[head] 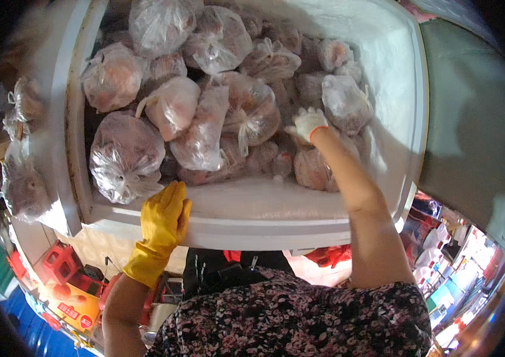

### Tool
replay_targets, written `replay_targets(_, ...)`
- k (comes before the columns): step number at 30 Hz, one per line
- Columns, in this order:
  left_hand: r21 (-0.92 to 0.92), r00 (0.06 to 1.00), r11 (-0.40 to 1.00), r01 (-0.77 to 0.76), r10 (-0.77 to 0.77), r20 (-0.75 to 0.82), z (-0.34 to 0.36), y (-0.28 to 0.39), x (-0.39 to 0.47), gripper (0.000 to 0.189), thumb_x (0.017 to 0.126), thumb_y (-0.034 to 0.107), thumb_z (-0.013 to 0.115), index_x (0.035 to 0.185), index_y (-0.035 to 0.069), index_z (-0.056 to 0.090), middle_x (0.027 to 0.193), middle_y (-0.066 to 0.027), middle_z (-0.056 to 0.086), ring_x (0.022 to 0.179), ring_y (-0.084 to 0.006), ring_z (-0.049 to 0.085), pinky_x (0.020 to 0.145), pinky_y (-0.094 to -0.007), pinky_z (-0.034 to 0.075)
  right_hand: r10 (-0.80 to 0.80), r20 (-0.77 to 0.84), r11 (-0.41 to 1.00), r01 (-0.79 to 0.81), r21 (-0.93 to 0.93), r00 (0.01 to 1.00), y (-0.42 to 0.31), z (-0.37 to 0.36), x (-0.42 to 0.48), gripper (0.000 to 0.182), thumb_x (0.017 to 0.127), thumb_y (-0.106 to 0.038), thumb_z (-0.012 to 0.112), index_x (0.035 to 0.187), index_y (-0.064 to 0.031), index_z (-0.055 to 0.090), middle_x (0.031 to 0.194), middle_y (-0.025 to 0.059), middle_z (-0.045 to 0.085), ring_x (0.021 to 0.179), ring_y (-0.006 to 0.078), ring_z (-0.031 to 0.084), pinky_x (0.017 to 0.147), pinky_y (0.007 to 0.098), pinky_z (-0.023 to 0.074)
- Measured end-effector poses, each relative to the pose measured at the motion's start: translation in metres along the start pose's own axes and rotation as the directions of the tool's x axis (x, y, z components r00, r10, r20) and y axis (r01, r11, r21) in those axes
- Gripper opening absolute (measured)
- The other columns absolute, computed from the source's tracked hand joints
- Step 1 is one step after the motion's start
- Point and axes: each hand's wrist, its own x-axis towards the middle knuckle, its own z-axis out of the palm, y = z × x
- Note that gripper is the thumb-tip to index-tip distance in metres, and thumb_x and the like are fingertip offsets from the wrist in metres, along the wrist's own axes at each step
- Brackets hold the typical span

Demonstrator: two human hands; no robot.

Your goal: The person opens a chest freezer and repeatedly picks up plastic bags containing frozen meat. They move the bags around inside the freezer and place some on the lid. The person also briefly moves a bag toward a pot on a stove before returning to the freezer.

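Note:
A white chest freezer (261,227) stands before me, filled with knotted clear plastic bags of pinkish, frozen-looking contents. My left hand (165,216), in a yellow rubber glove, rests at the near rim, beside a large round bag (127,151); its fingers are together and nothing shows in them. Inside the freezer, my right hand (309,124), in a white glove with an orange cuff, reaches among the bags with fingers spread. Close to its fingers lies a whitish knotted bag (346,102); whether they touch it is unclear. Below its wrist is another bag (312,172).
More filled plastic bags (24,183) lie beyond the freezer's left edge. A grey-green panel (462,129) flanks the right wall. Red plastic baskets (60,263) and a yellow-orange box (76,308) are at lower left. White jugs (428,259) stand at lower right.

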Motion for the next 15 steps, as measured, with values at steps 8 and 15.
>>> replay_targets(8,-0.246,0.960,0.937,-0.249,0.205,-0.190,0.019,0.038,0.070,0.031,0.087,0.003,0.070,0.117,-0.004,0.068,0.110,-0.0239,0.072,0.093,-0.0437,0.070,0.078,-0.0480,0.058,0.432,-0.358,0.832,-0.213,0.512,0.828,0.069,0.000,-0.096,0.032,0.095,-0.029,0.065,0.116,-0.0056,0.071,0.114,0.0210,0.071,0.113,0.0423,0.066,0.097,0.0509,0.0523)
replay_targets(15,-0.107,0.920,0.935,-0.339,0.353,0.170,0.175,0.087,0.220,0.045,0.088,0.013,0.069,0.132,0.004,0.064,0.125,-0.0253,0.069,0.116,-0.0455,0.064,0.100,-0.0517,0.051,0.221,-0.272,0.975,-0.212,0.063,0.937,0.053,0.048,-0.085,0.034,0.091,-0.026,0.065,0.123,-0.0141,0.068,0.112,0.0162,0.074,0.105,0.0364,0.071,0.094,0.0516,0.0552)
